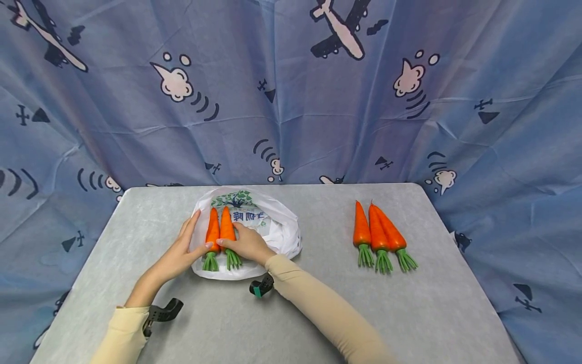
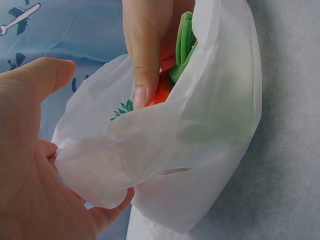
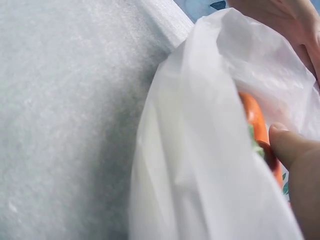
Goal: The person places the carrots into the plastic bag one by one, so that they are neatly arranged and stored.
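Head view showed a blue curtain point(image 1: 291, 121) printed with planes and clouds, filling the upper half of the frame and both sides. Below it a pale grey table point(image 1: 318, 253) spread across the lower half. A white plastic bag point(image 1: 288, 237) lay left of centre on the table, its mouth open and a green tree print near its top edge. Two beige sleeves point(image 1: 327, 308) reached in from the bottom of the frame.

At the bag's left side was the left hand point(image 1: 179, 250), its thumb and fingers apart, fingers touching the bag's edge and thumb tip beside the carrots. Over the middle of the bag, the right hand point(image 1: 250, 244) had thumb and fingers clamped on the right-hand carrot point(image 1: 227, 225), near its green top. The left-hand carrot point(image 1: 212, 230) lay just beside it; both sat within the bag's mouth, tips toward the top of the frame.

Three loose carrots point(image 1: 378, 230) lay close together at right of frame, green ends downward. Smallest were two black wrist devices point(image 1: 166, 310), one at each wrist.
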Demonstrator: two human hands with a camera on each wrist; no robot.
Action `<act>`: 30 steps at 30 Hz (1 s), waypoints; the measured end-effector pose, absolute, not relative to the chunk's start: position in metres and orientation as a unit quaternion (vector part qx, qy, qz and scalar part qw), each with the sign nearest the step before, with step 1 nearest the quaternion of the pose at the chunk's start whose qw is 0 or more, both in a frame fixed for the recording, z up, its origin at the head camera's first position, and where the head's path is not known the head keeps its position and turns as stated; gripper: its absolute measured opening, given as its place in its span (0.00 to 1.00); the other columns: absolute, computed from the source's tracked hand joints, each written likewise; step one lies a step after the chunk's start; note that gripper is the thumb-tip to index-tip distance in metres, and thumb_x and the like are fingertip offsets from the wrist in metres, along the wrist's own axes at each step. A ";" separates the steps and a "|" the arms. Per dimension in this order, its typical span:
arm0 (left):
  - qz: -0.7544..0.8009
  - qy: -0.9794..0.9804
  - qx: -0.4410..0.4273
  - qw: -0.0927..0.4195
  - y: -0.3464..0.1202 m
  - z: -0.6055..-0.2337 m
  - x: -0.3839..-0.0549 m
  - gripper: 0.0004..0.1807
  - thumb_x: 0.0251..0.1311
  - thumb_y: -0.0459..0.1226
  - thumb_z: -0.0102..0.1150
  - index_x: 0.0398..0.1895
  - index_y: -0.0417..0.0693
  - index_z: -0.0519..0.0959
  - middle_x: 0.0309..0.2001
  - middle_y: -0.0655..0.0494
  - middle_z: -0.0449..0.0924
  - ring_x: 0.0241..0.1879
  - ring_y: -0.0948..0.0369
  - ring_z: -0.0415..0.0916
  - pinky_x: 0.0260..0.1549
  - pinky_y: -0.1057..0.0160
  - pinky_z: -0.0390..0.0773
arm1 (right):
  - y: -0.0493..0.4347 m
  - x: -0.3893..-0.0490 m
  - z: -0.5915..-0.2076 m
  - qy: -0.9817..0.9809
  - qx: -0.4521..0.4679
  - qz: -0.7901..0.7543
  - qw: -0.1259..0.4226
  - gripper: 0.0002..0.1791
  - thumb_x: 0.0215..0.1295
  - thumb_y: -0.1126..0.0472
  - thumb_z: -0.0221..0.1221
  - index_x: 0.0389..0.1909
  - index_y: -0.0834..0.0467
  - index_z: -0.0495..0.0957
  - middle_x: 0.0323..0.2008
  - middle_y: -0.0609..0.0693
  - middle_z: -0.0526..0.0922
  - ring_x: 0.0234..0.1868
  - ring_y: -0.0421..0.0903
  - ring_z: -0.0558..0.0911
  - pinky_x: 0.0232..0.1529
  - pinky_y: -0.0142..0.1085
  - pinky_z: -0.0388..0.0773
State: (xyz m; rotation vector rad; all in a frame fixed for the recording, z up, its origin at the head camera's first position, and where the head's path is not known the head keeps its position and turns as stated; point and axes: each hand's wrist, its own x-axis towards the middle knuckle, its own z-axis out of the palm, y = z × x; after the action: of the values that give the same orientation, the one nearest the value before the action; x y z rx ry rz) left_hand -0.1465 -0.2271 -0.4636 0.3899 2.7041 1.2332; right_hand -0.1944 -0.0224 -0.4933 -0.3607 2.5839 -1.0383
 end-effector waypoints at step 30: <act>0.419 0.896 0.133 0.059 -0.229 -0.465 -0.147 0.52 0.68 0.47 0.58 0.81 0.57 0.32 0.79 0.36 0.34 0.76 0.32 0.39 0.68 0.26 0.48 | 0.078 -0.191 -0.437 0.824 -0.150 -0.524 0.155 0.34 0.67 0.50 0.63 0.71 0.54 0.67 0.30 0.64 0.81 0.25 0.44 0.77 0.29 0.35 0.77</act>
State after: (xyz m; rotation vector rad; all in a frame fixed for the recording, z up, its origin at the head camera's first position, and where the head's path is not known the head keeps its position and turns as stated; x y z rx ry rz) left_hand -0.1471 -0.2291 -0.4650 0.4029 2.7140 1.2705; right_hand -0.1907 0.0781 -0.4374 -0.4288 2.3607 -1.5008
